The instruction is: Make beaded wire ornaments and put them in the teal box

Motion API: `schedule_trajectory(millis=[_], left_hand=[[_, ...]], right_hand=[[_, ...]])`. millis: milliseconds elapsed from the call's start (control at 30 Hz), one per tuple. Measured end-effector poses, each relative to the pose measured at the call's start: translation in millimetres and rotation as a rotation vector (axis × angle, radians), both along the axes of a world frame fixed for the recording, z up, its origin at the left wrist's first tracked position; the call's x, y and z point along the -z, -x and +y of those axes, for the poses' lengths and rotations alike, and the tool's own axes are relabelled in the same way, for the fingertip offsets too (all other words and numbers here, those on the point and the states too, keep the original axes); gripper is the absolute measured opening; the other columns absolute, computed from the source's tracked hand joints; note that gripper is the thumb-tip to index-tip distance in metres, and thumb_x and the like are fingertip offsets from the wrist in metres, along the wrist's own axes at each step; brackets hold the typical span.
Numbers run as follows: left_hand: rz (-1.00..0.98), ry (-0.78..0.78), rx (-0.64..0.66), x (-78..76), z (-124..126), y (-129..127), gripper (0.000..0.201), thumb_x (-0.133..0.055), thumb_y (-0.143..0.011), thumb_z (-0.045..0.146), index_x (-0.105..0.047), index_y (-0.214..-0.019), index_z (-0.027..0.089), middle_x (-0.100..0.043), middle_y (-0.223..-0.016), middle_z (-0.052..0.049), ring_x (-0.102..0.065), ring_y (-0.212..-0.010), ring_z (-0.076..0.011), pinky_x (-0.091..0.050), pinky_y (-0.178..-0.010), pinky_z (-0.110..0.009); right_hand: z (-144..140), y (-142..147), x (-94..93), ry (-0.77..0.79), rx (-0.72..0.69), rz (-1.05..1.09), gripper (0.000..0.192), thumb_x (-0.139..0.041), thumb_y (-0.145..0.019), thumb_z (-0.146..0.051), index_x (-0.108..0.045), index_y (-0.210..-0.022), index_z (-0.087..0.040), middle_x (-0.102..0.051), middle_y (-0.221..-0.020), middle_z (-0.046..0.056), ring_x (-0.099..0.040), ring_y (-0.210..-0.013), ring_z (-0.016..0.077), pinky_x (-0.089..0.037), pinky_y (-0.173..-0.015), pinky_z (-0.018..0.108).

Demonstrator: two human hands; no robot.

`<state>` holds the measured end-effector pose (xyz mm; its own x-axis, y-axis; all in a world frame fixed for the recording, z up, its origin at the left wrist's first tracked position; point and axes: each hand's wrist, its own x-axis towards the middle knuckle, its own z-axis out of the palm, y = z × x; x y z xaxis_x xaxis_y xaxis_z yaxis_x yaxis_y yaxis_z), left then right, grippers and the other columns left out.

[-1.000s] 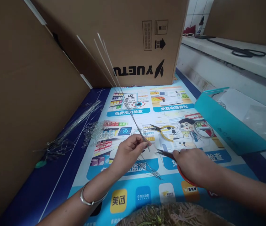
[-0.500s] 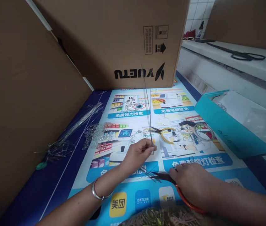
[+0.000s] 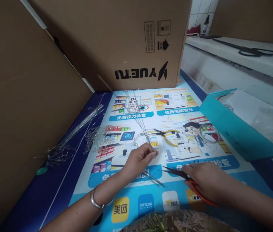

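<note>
The left hand pinches a bundle of thin wires between thumb and fingertips, just in front of the yellow-handled pliers lying on the printed mat. The wires fan up and away toward the cardboard box. To the right of the pliers' near side, the right hand grips red-handled scissors, fingers closed around the handles, blades pointing at the wires.
</note>
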<state>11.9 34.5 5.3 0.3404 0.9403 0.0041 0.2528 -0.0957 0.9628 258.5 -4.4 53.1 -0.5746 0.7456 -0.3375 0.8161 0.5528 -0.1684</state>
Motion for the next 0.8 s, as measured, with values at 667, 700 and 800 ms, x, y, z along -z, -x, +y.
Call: schedule_trajectory(millis=[667, 700, 800], left_hand=[[0.179, -0.174, 0.009, -3.4, -2.0, 0.3, 0.012, -0.05, -0.083, 0.023, -0.061, -0.087, 0.018, -0.065, -0.087, -0.003, -0.06, -0.079, -0.0141, -0.046, -0.069, -0.024], [0.179, -0.16, 0.01, -3.8, -2.2, 0.0, 0.012, -0.05, -0.083, 0.023, -0.06, -0.087, 0.018, -0.065, -0.087, -0.003, -0.06, -0.079, -0.0142, -0.046, -0.069, -0.024], [0.166, -0.139, 0.018, -3.3, -3.3, 0.2, 0.012, -0.049, -0.083, 0.022, -0.06, -0.087, 0.018, -0.065, -0.088, -0.004, -0.06, -0.079, -0.0141, -0.046, -0.069, -0.024]], right_hand=[[4.6, -4.8, 1.6, 0.009, 0.035, 0.025, 0.021, -0.041, -0.084, -0.037, -0.053, -0.093, -0.022, -0.063, -0.072, 0.004, -0.056, -0.056, 0.0188, -0.015, -0.045, 0.024], [4.8, -4.8, 1.7, 0.01, 0.034, 0.025, 0.021, -0.041, -0.084, -0.037, -0.053, -0.093, -0.022, -0.063, -0.073, 0.003, -0.055, -0.056, 0.0187, -0.015, -0.045, 0.024], [5.7, -4.5, 1.9, 0.021, 0.043, 0.024, 0.021, -0.041, -0.084, -0.037, -0.053, -0.095, -0.023, -0.063, -0.073, 0.003, -0.055, -0.056, 0.0185, -0.016, -0.044, 0.023]])
